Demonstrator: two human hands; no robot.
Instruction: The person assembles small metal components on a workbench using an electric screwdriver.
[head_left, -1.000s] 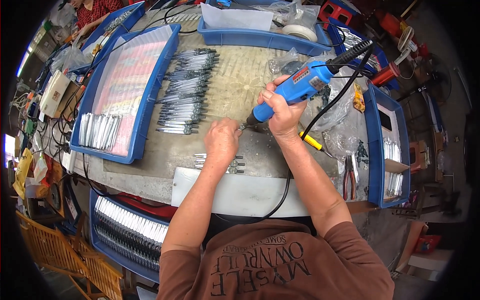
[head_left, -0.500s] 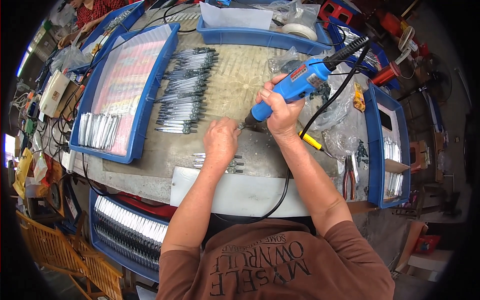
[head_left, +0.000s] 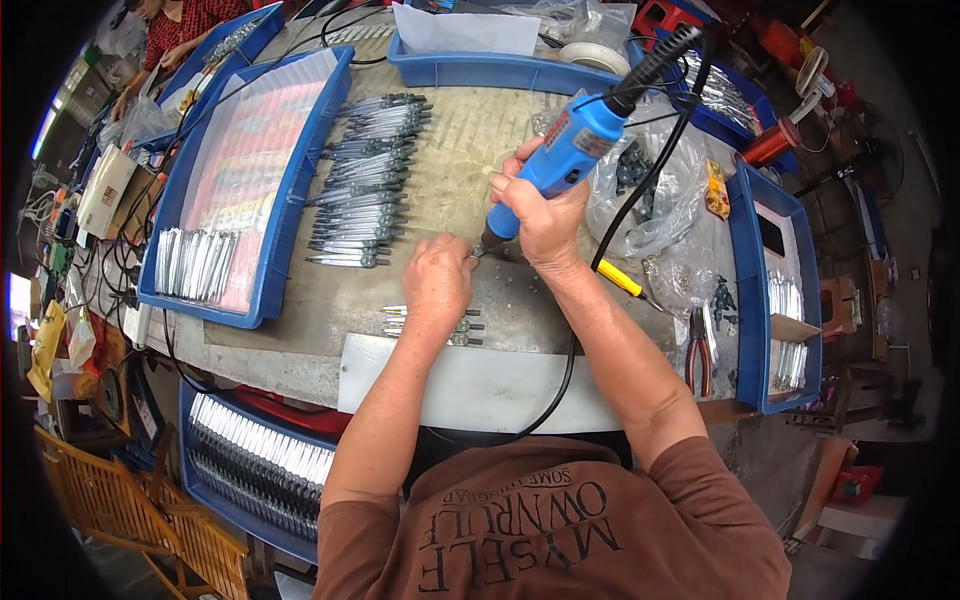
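My right hand (head_left: 548,212) is wrapped round a blue electric screwdriver (head_left: 572,155), tilted with its dark nose down and to the left. The nose meets my left hand (head_left: 440,275) at its fingertips. Those fingers are pinched on a small metal part (head_left: 478,252), mostly hidden by the hand. Beyond my left hand, to the left, lies a long stack of silver rods with dark fittings (head_left: 365,180). Several similar rods (head_left: 462,335) lie by my left wrist, partly covered by it. Tiny loose pieces are scattered on the dark mat (head_left: 525,310).
A blue tray (head_left: 262,290) with silver rods stands left; another blue tray (head_left: 755,300) stands right. Pliers (head_left: 697,365), a yellow-handled screwdriver (head_left: 620,278) and plastic bags (head_left: 655,215) lie right of my arm. The screwdriver's black cable (head_left: 640,190) crosses my right forearm. Another person (head_left: 190,30) sits far left.
The electric screwdriver and my right hand have shifted a little left and become steeper. Its nose stays at my left fingertips. My left hand has barely moved.
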